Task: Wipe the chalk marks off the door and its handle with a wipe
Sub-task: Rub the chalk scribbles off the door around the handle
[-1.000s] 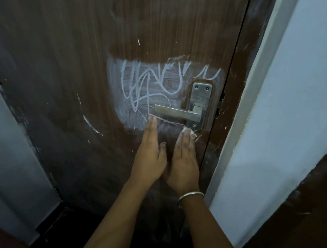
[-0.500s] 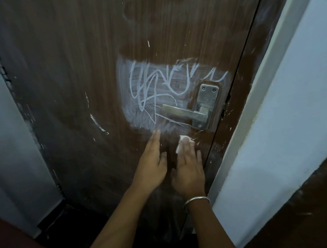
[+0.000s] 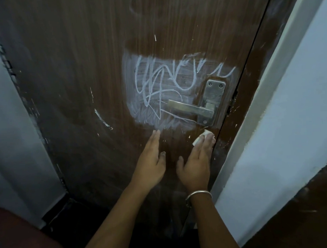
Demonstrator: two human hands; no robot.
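Just below the handle (image 3: 190,107), the right hand (image 3: 195,163) is pressing the wipe (image 3: 197,140) against the door (image 3: 83,71) under straight fingers, probably for even pressure. Lower left of the handle, the left hand (image 3: 151,161) is lying flat and empty, seemingly bracing. Chalk marks (image 3: 157,83) are covering the door left of and above the handle.

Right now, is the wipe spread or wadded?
Wadded: the wipe is a small white lump pressed under the right hand.

Flat right hand (image 3: 195,163), wipe (image 3: 198,140) against door (image 3: 83,71)
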